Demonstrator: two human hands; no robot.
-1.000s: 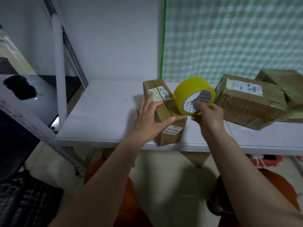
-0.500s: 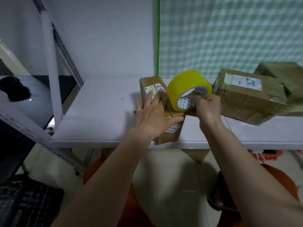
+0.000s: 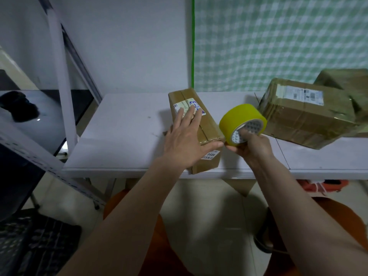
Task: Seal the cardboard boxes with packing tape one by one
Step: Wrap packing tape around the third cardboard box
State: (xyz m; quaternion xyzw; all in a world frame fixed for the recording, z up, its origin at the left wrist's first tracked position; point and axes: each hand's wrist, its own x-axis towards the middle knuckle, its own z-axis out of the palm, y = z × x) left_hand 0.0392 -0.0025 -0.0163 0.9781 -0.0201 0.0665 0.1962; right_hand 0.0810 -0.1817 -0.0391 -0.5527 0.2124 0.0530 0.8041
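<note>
A metal rack (image 3: 59,76) stands at the far left, beside a white tabletop (image 3: 123,132). At the tabletop's centre, a narrow box (image 3: 207,126) lies lengthwise, its near end at the front edge. The left hand (image 3: 185,140) presses flat on its top, fingers straight and spread, thumb reaching toward the tape. At three o'clock from the box, the right hand (image 3: 253,144) grips a yellow roll (image 3: 242,121), fingers curled into its core, held just off the box's near corner. Farther right, two taped parcels (image 3: 306,112) sit piled. A seam strip on the narrow box appears already laid, though glare makes that uncertain; no fresh tape is visibly drawn out, so sealing here looks barely begun.
</note>
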